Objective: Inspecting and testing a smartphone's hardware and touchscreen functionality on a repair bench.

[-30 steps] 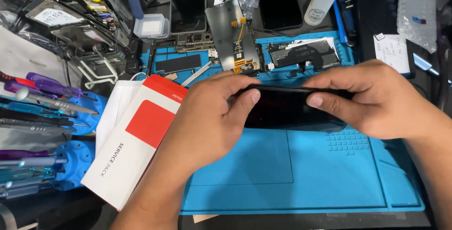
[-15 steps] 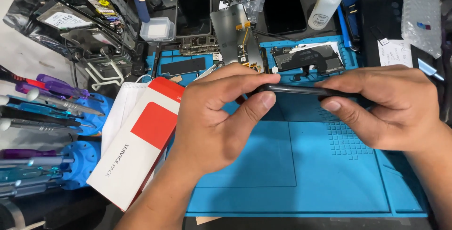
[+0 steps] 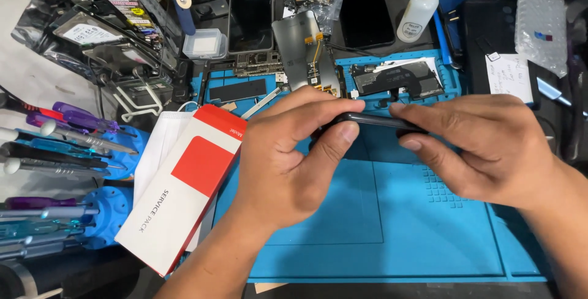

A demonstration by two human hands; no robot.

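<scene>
1. Right now my left hand curls round the left end of a slim black phone, thumb pressed along its near edge, fingers folded over the top.
2. Over on the other side, my right hand pinches the phone's right end, thumb under, fingertips on the upper edge, wrist angled in from the lower right.
3. Both hands hold the phone edge-on to me, hovering above the blue work mat, towards its far half.
4. Beyond the phone, on the mat's far strip, lie a dark phone frame and a grey panel with a yellow flex cable.
5. Left of the mat, screwdrivers with purple and clear handles stick out of blue holders.
6. Just beside my left forearm lies a white rectangular box with a red corner and a red square on it, resting on a white envelope.
7. Far right, a white squeeze bottle stands upright, and a white paper note sits on a dark device.
8. Clutter crowds the bench's far left.
</scene>
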